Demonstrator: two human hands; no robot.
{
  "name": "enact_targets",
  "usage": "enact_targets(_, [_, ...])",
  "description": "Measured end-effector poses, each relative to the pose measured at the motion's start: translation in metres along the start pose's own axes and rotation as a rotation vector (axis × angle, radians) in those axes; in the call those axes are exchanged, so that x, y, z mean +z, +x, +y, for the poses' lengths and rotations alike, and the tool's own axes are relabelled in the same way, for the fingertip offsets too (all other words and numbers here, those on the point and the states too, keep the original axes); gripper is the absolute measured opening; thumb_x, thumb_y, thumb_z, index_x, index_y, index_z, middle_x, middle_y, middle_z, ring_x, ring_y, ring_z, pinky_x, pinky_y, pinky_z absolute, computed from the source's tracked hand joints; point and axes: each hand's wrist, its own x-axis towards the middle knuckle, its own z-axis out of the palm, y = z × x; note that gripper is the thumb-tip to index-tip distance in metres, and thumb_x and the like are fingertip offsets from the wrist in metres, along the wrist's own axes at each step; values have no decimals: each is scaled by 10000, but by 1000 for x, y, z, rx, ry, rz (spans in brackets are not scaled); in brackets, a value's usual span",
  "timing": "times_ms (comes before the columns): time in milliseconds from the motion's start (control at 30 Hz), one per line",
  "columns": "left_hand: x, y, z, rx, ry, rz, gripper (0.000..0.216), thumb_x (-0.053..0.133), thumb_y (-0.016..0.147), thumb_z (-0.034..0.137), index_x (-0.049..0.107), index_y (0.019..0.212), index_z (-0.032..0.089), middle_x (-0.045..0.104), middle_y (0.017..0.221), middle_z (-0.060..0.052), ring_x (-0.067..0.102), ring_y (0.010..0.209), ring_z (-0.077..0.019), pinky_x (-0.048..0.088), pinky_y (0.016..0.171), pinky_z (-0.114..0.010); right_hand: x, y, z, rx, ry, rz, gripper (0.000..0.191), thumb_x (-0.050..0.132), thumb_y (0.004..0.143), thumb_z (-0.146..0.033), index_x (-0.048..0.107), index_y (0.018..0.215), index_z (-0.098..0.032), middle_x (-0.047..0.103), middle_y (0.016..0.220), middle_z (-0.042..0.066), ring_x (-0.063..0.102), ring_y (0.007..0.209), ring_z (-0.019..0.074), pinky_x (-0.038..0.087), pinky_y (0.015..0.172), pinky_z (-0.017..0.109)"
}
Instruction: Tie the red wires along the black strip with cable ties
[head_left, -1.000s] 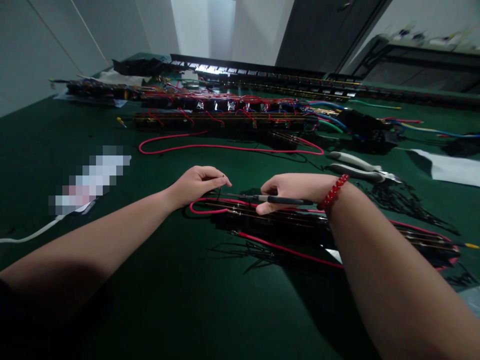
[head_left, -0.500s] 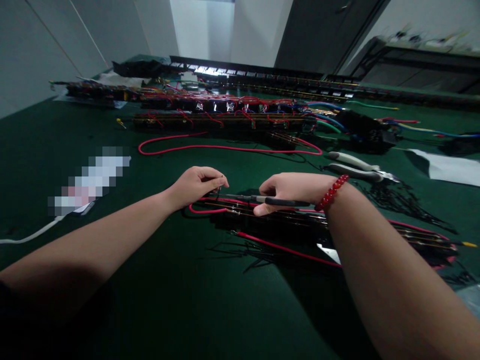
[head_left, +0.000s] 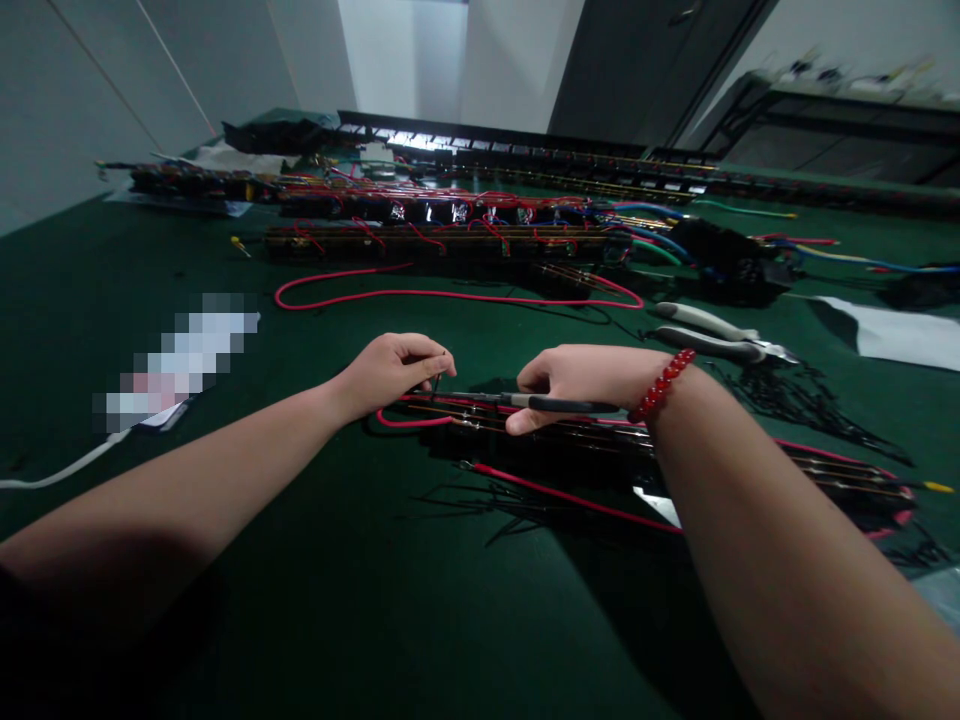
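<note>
My left hand (head_left: 401, 372) is closed in a pinch on a thin black cable tie (head_left: 438, 386) at the left end of a long black wired assembly (head_left: 555, 450). In my right hand (head_left: 570, 378) is a pair of long-nose pliers (head_left: 574, 404) with dark handles, the fingers closed around it. Its narrow jaws point left and reach close to the tie; whether they grip it I cannot tell. A red wire (head_left: 409, 421) bends around the assembly's left end. Another red wire (head_left: 570, 493) with a metal lug lies along its near side.
Cutters with pale grips (head_left: 705, 330) lie right of centre, beside loose black strips (head_left: 810, 405). More black strips (head_left: 510, 505) are on the near side. Behind are a long red wire (head_left: 450, 294) and several wired assemblies (head_left: 442, 243). A blurred-out object with a white cable (head_left: 67, 475) sits left.
Almost nothing differs. The left fingers and the black cable tie have shifted very slightly; the right hand holds the pliers in the same place.
</note>
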Motion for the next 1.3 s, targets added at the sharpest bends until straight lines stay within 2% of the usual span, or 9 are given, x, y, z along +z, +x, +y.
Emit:
enact_targets(400, [0, 0, 1, -3, -8, 2, 170, 615, 858, 287, 733, 838, 166, 653, 722, -6, 566, 594, -73, 483, 557, -187, 1, 4, 2, -21, 51, 15, 576, 659, 602, -783, 639, 697, -215, 574, 637, -26, 518, 606, 157, 321, 553, 303])
enact_targets(667, [-1, 0, 1, 7, 9, 8, 181, 595, 881, 284, 727, 848, 164, 656, 764, -11, 580, 660, -80, 493, 625, -199, 4, 11, 5, -15, 9, 52, 559, 670, 600, -765, 593, 636, -213, 523, 585, -28, 470, 558, 144, 282, 517, 304])
enact_targets(933, [-2, 1, -1, 27, 59, 62, 216, 568, 905, 322, 723, 885, 173, 649, 775, -22, 571, 691, -99, 478, 653, -229, 5, 14, 8, -1, 37, 51, 561, 654, 614, -771, 626, 668, -214, 554, 607, -19, 490, 566, 148, 302, 525, 299])
enact_targets(1167, [-1, 4, -7, 58, -6, 181, 207, 583, 887, 288, 659, 1053, 191, 595, 785, -4, 565, 699, -106, 498, 670, -242, 5, 15, 15, -12, 106, 40, 570, 618, 652, -781, 670, 710, -216, 568, 608, -14, 476, 541, 139, 320, 521, 295])
enact_targets(1300, [-1, 5, -8, 47, 40, 208, 186, 580, 891, 285, 668, 1016, 179, 618, 828, -13, 559, 709, -104, 476, 668, -242, 5, 15, 12, 10, 77, 54, 596, 604, 644, -805, 676, 704, -216, 596, 634, -7, 496, 555, 144, 328, 524, 297])
